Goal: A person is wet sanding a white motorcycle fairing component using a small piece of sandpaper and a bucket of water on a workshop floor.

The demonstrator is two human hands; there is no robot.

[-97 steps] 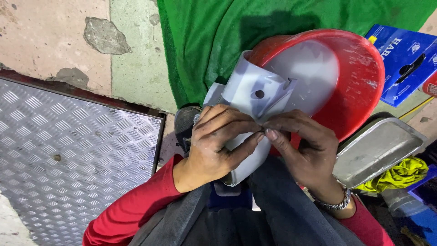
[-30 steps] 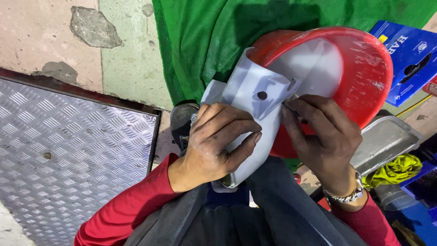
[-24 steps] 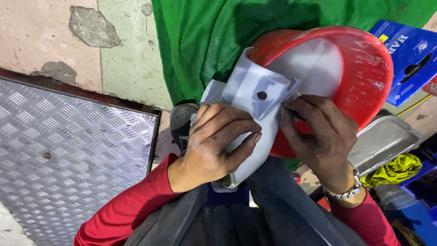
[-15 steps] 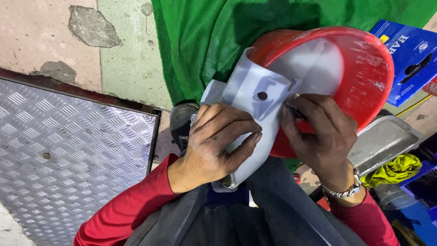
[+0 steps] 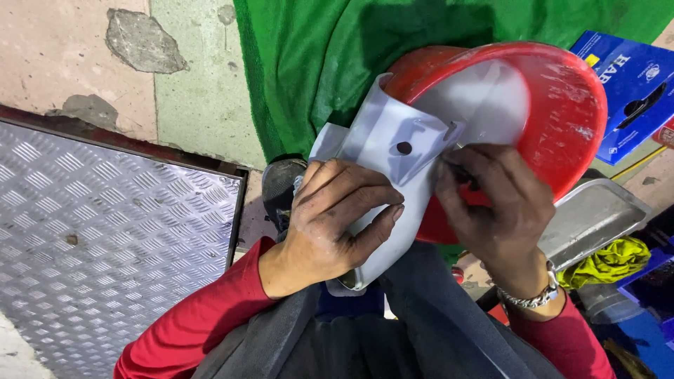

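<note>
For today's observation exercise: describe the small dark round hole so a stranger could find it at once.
Start at the green cloth, then the red curved shell before it. The hole sits in the pale grey plastic panel, just above the left hand, the only round dark spot there.

A flat blue cardboard box [image 5: 625,84] with white and yellow print and a dark picture lies just right of the red wheel [image 5: 562,105], partly hidden behind it.
</note>
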